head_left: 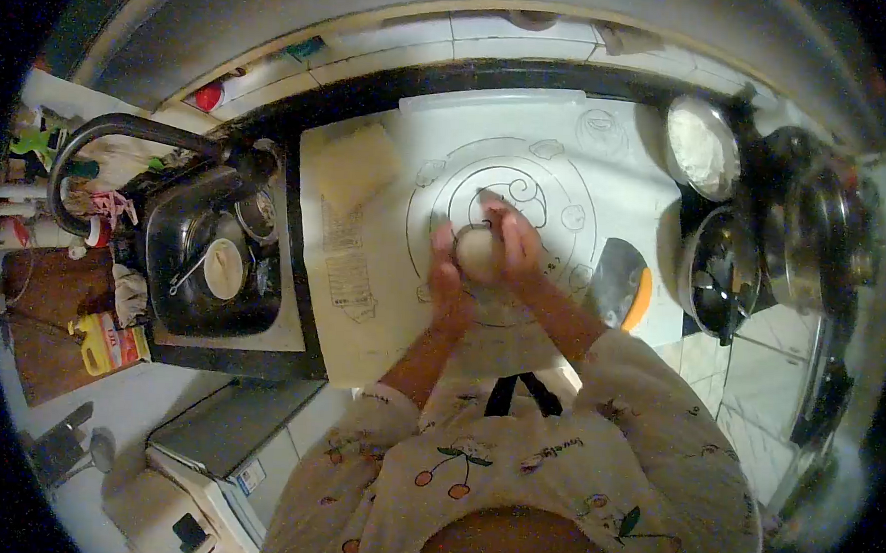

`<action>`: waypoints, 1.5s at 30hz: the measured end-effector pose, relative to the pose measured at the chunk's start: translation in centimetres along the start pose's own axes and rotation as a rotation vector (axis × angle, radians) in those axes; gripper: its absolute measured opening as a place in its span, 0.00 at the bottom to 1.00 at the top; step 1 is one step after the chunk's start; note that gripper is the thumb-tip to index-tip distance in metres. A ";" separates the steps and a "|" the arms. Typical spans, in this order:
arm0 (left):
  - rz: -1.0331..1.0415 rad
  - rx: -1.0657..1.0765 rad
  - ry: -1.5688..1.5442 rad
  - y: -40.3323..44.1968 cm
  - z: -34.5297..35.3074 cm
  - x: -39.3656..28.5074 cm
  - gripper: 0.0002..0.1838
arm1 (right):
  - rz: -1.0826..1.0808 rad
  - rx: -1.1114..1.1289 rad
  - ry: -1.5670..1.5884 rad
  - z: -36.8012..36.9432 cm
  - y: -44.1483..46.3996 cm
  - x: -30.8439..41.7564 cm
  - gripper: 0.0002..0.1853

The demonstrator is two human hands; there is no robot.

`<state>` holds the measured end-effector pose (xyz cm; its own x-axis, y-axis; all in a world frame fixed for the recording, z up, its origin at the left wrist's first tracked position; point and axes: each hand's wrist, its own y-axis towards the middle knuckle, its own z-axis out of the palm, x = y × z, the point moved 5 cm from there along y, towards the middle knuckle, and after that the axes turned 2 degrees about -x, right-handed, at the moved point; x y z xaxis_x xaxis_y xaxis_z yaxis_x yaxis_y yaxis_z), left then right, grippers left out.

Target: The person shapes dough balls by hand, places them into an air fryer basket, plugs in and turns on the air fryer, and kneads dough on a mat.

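Observation:
A pale, round ball of dough (pixel 478 255) sits between my two hands over the middle of a white mat (pixel 639 177) printed with rings and drawings. My left hand (pixel 448 285) curves around the ball's left side. Against the right side presses my right hand (pixel 520 248), its fingers bent over the upper edge. Where the ball meets the mat is hidden, so I cannot tell whether it rests there. To the right of my right forearm lies a dough scraper with a dark blade and an orange edge (pixel 642 299).
A bowl of white flour (pixel 698 145) stands at the back right, with a metal pan (pixel 721 266) nearer me. Left of the mat is a dark sink (pixel 176 298) with dishes inside and a black faucet (pixel 120 124). A yellow bottle (pixel 99 344) stands beyond it.

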<state>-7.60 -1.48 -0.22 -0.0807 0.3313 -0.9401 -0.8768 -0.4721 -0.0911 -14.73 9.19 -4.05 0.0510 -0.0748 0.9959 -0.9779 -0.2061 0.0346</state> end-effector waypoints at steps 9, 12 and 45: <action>0.056 0.085 0.056 -1.3 -1.1 2.7 0.38 | 0.019 0.034 0.043 1.2 0.2 4.6 0.23; -0.044 0.005 -0.099 0.6 0.4 -3.1 0.44 | 0.000 -0.031 0.279 0.8 -0.9 5.8 0.22; 0.347 0.159 0.505 0.8 -1.5 -0.2 0.24 | -0.144 -0.043 -0.009 4.0 -2.8 6.3 0.21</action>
<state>-7.58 -3.13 -0.64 -0.1732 -0.2641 -0.9488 -0.9025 -0.3432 0.2603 -10.87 5.43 1.78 0.1926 -0.0562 0.9797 -0.9682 -0.1735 0.1804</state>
